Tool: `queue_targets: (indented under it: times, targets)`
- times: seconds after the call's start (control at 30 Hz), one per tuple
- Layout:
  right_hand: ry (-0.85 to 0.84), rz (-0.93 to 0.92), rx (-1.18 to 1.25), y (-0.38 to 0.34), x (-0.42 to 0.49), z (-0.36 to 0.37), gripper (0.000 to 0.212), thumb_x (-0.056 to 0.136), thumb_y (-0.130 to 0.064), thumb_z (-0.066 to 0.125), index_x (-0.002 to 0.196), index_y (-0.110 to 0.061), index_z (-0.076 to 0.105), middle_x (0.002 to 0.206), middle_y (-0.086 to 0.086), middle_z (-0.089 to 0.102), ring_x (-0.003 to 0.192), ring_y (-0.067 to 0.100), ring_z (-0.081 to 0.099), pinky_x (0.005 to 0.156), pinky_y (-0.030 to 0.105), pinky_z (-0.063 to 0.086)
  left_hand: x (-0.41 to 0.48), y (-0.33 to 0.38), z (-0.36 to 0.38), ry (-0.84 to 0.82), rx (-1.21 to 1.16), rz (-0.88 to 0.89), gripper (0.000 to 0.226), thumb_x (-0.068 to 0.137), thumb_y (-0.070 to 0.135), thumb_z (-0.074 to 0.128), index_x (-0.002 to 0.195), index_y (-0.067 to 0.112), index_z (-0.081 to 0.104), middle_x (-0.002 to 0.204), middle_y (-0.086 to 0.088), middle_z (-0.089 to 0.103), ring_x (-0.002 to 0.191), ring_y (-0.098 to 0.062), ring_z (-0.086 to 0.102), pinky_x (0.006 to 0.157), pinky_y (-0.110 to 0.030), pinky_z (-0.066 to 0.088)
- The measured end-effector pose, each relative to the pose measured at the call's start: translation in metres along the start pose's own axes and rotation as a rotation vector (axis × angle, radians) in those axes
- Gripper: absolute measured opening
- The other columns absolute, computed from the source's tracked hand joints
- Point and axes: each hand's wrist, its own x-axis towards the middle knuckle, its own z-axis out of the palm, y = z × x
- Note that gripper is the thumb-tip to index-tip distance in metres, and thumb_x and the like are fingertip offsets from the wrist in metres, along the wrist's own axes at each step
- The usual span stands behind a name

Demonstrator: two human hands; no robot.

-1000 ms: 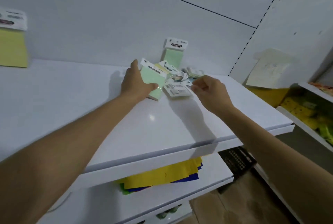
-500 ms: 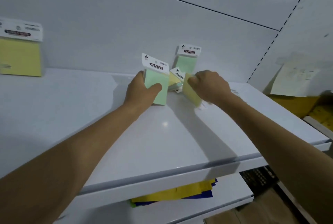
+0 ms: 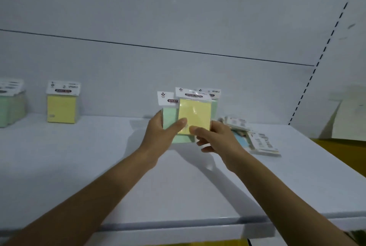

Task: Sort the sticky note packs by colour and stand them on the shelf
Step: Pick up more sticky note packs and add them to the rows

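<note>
I hold two sticky note packs upright above the middle of the white shelf [image 3: 83, 166]. My left hand [image 3: 158, 136] grips a green pack [image 3: 169, 119] from its left side, thumb across the front. My right hand [image 3: 215, 138] pinches the lower edge of a yellow pack [image 3: 195, 115], which overlaps the front of the green one. Another green pack [image 3: 214, 105] stands behind them against the back wall. At far left stand a yellow pack [image 3: 61, 108] and a group of green packs [image 3: 10, 107].
A loose heap of packs [image 3: 251, 136], some face down with a blue one among them, lies on the shelf right of my hands. A pale sheet [image 3: 348, 115] leans at far right above a yellow surface [image 3: 340, 150]. The shelf's front edge [image 3: 178, 226] runs below my forearms.
Both hands lifted their packs off the shelf and brought them together, the yellow pack now turned face-on in front of the green one. The view swung left, revealing the sorted packs.
</note>
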Motion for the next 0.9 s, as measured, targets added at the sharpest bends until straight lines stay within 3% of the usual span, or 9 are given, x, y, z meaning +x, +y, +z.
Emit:
queue_targets:
  times: [0.07,0.17,0.33,0.43,0.53,0.7,0.9]
  targets:
    - [-0.037,-0.036,0.015,0.0,-0.002,-0.008,0.031,0.082,-0.028,0.07,0.107,-0.015,0.059,0.095,0.001,0.069,0.086,0.016,0.067,0.073,0.03,0.054,-0.011,0.005,0.005,-0.003,0.039,0.028,0.025,0.083,0.014,0.069,0.105,0.021,0.06,0.094,0.005,0.071,0.078,-0.004,0.068,0.062,-0.011,0.05]
    - [-0.131,-0.036,0.24,0.002,-0.007,-0.015,0.033,0.086,-0.025,0.066,0.117,-0.018,0.058,0.112,0.006,0.069,0.101,0.023,0.067,0.077,0.034,0.057,-0.029,0.013,0.015,0.007,0.032,0.023,0.032,0.081,0.005,0.069,0.107,0.02,0.059,0.093,0.005,0.07,0.072,-0.001,0.068,0.061,-0.013,0.051]
    - [-0.192,-0.053,0.395,0.006,-0.018,-0.017,0.027,0.088,-0.016,0.061,0.116,-0.017,0.06,0.109,0.006,0.07,0.094,0.023,0.07,0.074,0.036,0.059,-0.061,0.023,0.02,0.153,-0.052,-0.056,0.026,0.087,0.012,0.062,0.113,0.017,0.058,0.104,-0.005,0.069,0.091,-0.02,0.068,0.082,-0.038,0.056]
    - [-0.277,-0.043,0.419,0.008,-0.026,-0.012,0.025,0.089,-0.015,0.061,0.114,-0.017,0.061,0.108,0.006,0.07,0.094,0.022,0.069,0.074,0.036,0.059,-0.083,0.025,0.017,0.273,-0.058,-0.076,0.02,0.092,0.008,0.054,0.11,0.017,0.059,0.101,-0.006,0.066,0.09,-0.024,0.065,0.087,-0.044,0.053]
    - [-0.377,-0.054,0.408,0.012,-0.038,0.002,0.023,0.088,-0.015,0.061,0.111,-0.017,0.062,0.112,0.008,0.07,0.1,0.025,0.068,0.087,0.044,0.056,-0.112,0.024,0.008,0.386,-0.06,-0.046,0.016,0.091,0.006,0.054,0.103,0.015,0.06,0.094,-0.006,0.066,0.082,-0.021,0.065,0.083,-0.042,0.054]
    - [-0.486,-0.036,0.452,0.009,-0.064,0.038,0.033,0.09,-0.017,0.06,0.123,-0.016,0.057,0.116,0.007,0.068,0.104,0.024,0.066,0.09,0.045,0.054,-0.161,0.031,-0.016,0.551,0.042,-0.025,0.013,0.092,0.014,0.056,0.105,0.014,0.059,0.09,-0.002,0.066,0.077,-0.011,0.064,0.064,-0.021,0.057]
    - [-0.554,-0.033,0.414,-0.005,-0.084,0.08,0.03,0.09,-0.014,0.06,0.12,-0.013,0.058,0.115,0.006,0.068,0.102,0.023,0.066,0.094,0.044,0.052,-0.199,0.046,-0.055,0.725,0.15,0.043,0.009,0.093,0.012,0.055,0.099,0.018,0.059,0.089,0.001,0.069,0.081,-0.014,0.064,0.074,-0.028,0.055]
